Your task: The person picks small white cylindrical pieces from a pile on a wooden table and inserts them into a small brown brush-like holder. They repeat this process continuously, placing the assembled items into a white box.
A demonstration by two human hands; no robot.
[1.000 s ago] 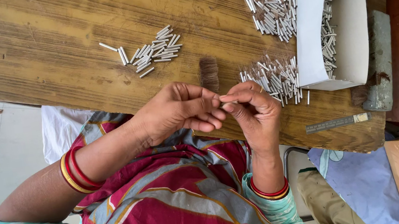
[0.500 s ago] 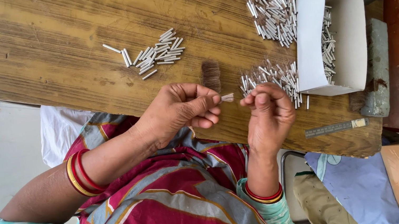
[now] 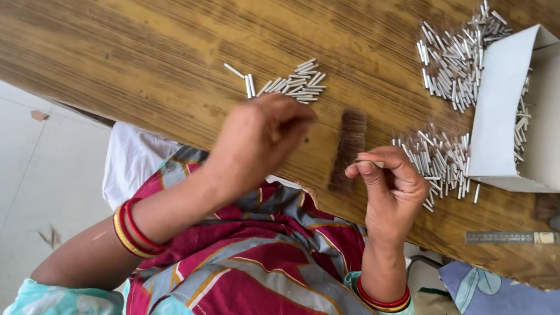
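On the wooden table, head view: three separate groups of small metal pins, one box, two hands.

Table (image 3: 130, 61): one worn wooden top with streaked grain; a dark brushed patch (image 3: 349, 158) sits between the two hands.

Small pile (image 3: 291, 84): short silvery pins lying mostly parallel, roughly fifteen to twenty; two or three lie a little apart at its left end. Exact count cannot be told.

Upper heap (image 3: 456, 62): a loose scatter of the same silvery pins, too many to count, just beside the box's upper wall.

Lower heap (image 3: 438, 162): a second loose scatter, too many to count, touching the box's lower left corner.

Cardboard box (image 3: 555, 99): one, white, tipped open toward the viewer; more pins lie along its inner left edge.

Left hand (image 3: 258, 138): over the table edge just below the small pile, fingers drawn together and pointing at it; whether they grip a pin cannot be told.

Right hand (image 3: 393, 188): raised near the lower heap, thumb and forefinger pinched on one thin silvery pin (image 3: 368, 161); the other fingers curl loosely.

Bangles: red and yellow on the left wrist (image 3: 130, 230), red on the right wrist (image 3: 385, 302).

Ruler (image 3: 510, 239): one small metal strip, near the table's right edge.
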